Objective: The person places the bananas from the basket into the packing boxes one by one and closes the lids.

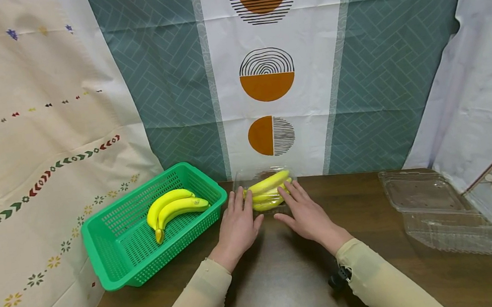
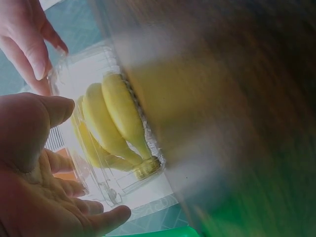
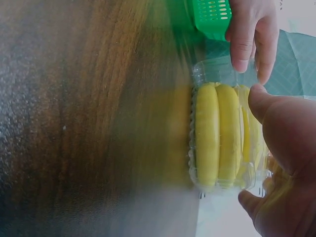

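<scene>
Clear container (image 3: 219,69) near the back edge of the brown tabletop (image 1: 277,271), patterned cloth (image 1: 382,107) close behind; green basket (image 1: 176,245) just left, second clear container (image 1: 428,193) well apart right. Wood stretches toward the person. Left hand (image 1: 238,228) and right hand (image 1: 313,222): fingers spread, unclamped, at opposite ends. Bananas (image 3: 207,136) inside, between them.

Both arms (image 1: 198,298) outstretched, fingers (image 1: 248,201) extended

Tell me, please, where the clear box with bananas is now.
In the head view, the clear box is at the back middle of the table, between the left hand and right hand, right of the green basket.
</scene>
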The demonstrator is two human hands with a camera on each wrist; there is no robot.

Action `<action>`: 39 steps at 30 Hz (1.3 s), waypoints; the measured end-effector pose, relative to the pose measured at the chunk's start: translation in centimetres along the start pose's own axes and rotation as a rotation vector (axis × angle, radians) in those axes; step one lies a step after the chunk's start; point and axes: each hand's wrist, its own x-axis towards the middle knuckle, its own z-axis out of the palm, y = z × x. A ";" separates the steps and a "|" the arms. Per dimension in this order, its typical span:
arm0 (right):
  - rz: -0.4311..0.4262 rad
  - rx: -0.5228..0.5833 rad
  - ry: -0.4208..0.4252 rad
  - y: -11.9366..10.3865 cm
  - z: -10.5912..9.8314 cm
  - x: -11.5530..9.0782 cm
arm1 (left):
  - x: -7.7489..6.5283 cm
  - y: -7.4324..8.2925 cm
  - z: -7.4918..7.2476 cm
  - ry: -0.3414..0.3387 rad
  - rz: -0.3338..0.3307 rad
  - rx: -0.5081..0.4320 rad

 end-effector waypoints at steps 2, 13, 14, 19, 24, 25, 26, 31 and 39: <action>0.003 0.000 -0.001 0.0 0.0 0.0 | 0.0 0.0 0.0 0.002 -0.001 -0.002; 0.011 -0.004 -0.008 0.0 0.0 0.1 | -0.2 0.0 -0.1 0.002 -0.006 -0.006; 0.012 -0.007 -0.006 0.0 0.0 0.1 | -0.2 0.0 -0.1 0.005 -0.005 -0.006; 0.018 -0.015 0.001 0.0 0.3 0.0 | -0.3 -0.1 0.1 0.013 0.000 -0.005; 0.022 -0.017 0.018 0.0 0.2 -0.2 | -0.4 0.0 0.2 0.018 0.004 -0.007; 0.022 -0.017 0.021 0.0 0.2 -0.3 | -0.4 0.0 0.2 0.017 0.002 -0.009; 0.023 -0.017 0.023 0.0 0.2 -0.3 | -0.4 0.1 0.1 0.016 0.000 -0.009; 0.017 -0.022 0.038 -0.2 0.0 -0.9 | -0.7 0.3 -0.1 0.019 0.000 -0.010; -0.002 -0.016 0.060 -0.3 -0.4 -2.1 | -1.6 0.9 -0.9 0.017 0.012 -0.005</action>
